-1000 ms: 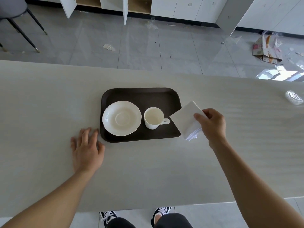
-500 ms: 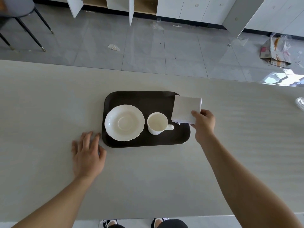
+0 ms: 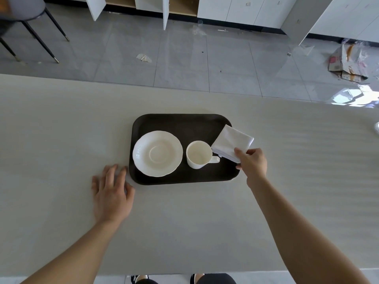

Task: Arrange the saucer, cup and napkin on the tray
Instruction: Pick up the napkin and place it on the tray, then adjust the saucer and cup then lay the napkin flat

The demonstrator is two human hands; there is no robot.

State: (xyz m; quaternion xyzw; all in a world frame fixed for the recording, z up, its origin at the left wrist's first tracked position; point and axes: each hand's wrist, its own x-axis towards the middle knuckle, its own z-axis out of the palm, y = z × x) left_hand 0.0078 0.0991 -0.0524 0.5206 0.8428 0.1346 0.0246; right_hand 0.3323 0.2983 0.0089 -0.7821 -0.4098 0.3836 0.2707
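Dark tray (image 3: pixel 176 121) sits mid-table (image 3: pixel 61 119), long side running left-right, rounded corners. Saucer (image 3: pixel 157 153) fills the tray's left half, its left rim close to the tray's left edge, its near rim close to the near edge. Cup (image 3: pixel 198 154) stands upright just right of the saucer, small gap btwn them, handle pointing right. Far strip of the tray is bare.

Napkin (image 3: pixel 232 142), folded & white, is tilted diamond-wise over the tray's right edge: left part above the tray, right corner overhanging the table. Its near-left edge lies just by the cup handle; can't tell if they touch. Right hand (image 3: pixel 253 163) pinches the napkin's near corner btwn thumb & fingers, hand sitting over the tray's near-right corner.

Left hand (image 3: pixel 111 193) lies flat on the table, fingers spread, gripping nothing, fingertips just beside the tray's near-left corner; contact w/ the tray can't be told.

Room: table wide open left & right of the tray, also near side btwn the forearms. Far table edge well beyond the tray. Clear object (image 3: pixel 377 128) at the table's right frame edge, cut off.

On the floor beyond: chair (image 3: pixel 30 15) far left, torn carton (image 3: pixel 346 64) far right; its print is too blurred to read. No legible writing on the crockery.
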